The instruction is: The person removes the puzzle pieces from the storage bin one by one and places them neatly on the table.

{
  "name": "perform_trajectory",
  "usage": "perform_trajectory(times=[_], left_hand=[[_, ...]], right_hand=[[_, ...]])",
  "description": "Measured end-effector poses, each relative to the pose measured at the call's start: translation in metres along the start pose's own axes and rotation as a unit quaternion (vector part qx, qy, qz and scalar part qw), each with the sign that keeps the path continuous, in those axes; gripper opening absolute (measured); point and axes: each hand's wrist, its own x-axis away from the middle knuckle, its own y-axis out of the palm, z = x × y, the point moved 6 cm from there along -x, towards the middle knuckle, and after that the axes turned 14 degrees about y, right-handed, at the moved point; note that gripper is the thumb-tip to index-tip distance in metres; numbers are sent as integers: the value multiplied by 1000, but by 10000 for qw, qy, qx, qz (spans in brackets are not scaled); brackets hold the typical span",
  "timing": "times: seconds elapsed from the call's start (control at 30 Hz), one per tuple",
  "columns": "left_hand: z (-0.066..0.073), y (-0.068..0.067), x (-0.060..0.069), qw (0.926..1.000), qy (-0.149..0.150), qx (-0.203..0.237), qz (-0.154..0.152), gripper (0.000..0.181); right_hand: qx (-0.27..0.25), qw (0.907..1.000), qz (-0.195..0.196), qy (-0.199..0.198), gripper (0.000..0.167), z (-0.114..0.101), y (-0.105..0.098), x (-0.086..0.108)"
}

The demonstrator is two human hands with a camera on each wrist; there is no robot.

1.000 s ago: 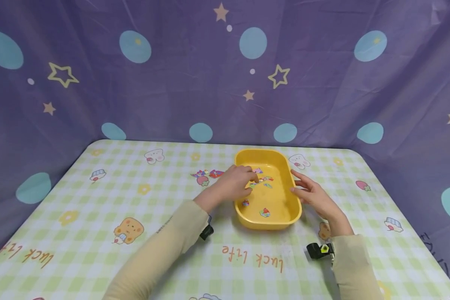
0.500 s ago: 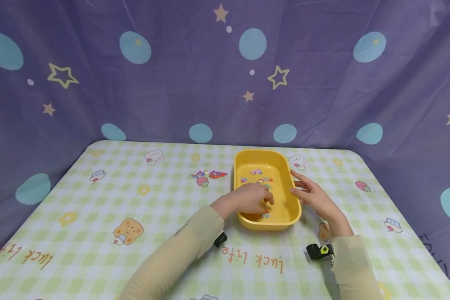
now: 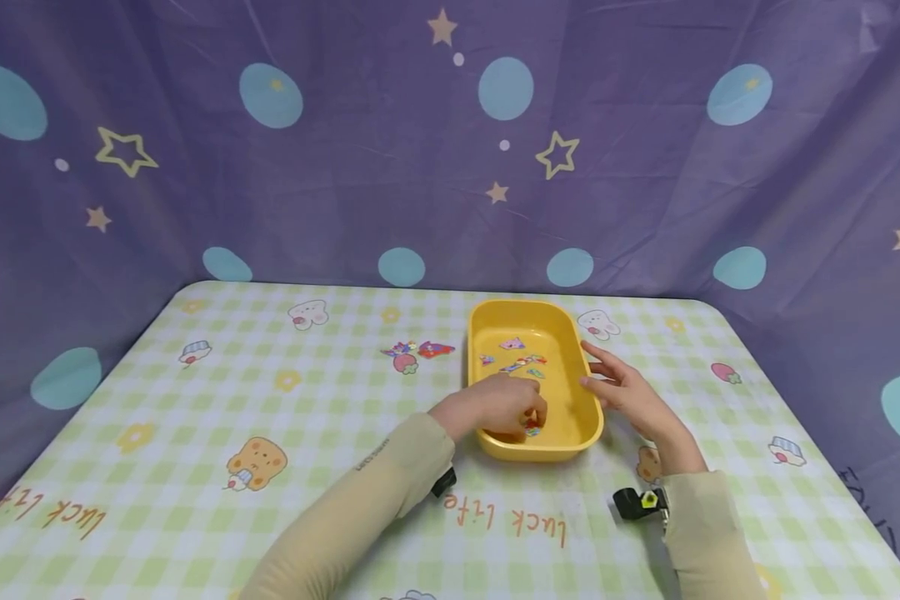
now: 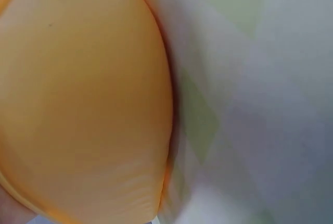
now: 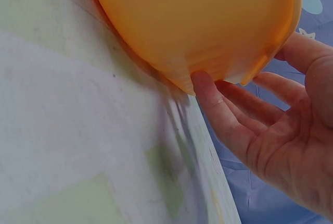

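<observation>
Fingers of the left hand [image 3: 498, 404] are bent downward inside the yellow tray [image 3: 536, 454], tips at a small multicoloured piece [image 3: 532, 431] by the tray's 6 o'clock end. Can't tell whether they pinch it or only touch it; the hand hides the contact.

Right hand [image 3: 630, 398]: fingers spread, slightly bent, tips touching the tray's outside wall around 3 o'clock, palm apart from it.

Tray sits flat on the checked tablecloth [image 3: 330, 500], between the hands, long axis roughly 12 to 6. Other loose bits on its floor: pinkish piece [image 3: 512, 343] toward 11, tiny piece [image 3: 487, 360] at 10, a long multicoloured strip [image 3: 521, 364] above centre, blue-green piece [image 3: 535, 374] just below that.

Outside the tray, between 9 and 10 o'clock: red piece [image 3: 437, 350] and, just beyond it, a blue-purple piece [image 3: 399, 349] (strawberry [image 3: 406, 364] beside them is only cloth print).

Pale sleeves on both arms, left one [image 3: 360, 500] coming in from 7 o'clock, right one [image 3: 708, 525] from 5. Black camera [image 3: 630, 502] at the right wrist. Purple curtain [image 3: 390, 167] at 12, past the table edge.
</observation>
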Motion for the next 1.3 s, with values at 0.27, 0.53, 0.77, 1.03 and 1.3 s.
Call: perform_trajectory(times=[0.27,0.53,0.77,1.03,1.3], left_hand=[[0,-2,1,9999,-126,52,98,13],[-1,-3,2,9994,-145,-91,293,9],[-2,-3,2,9991,-196,-175,330,9],[-2,-4,3,9994,-272,-93,197,6],[-3,-2,4,9995,-218,-142,-186,24]], right_hand=[[-34,10000,-4,18,65,0,1,1],[-66,10000,-4,-10,65,1,0,1],[-47,10000,8,20,65,0,0,1],[-8,10000,36,14,64,-1,0,1],[-26,10000,37,5,64,-1,1,1]])
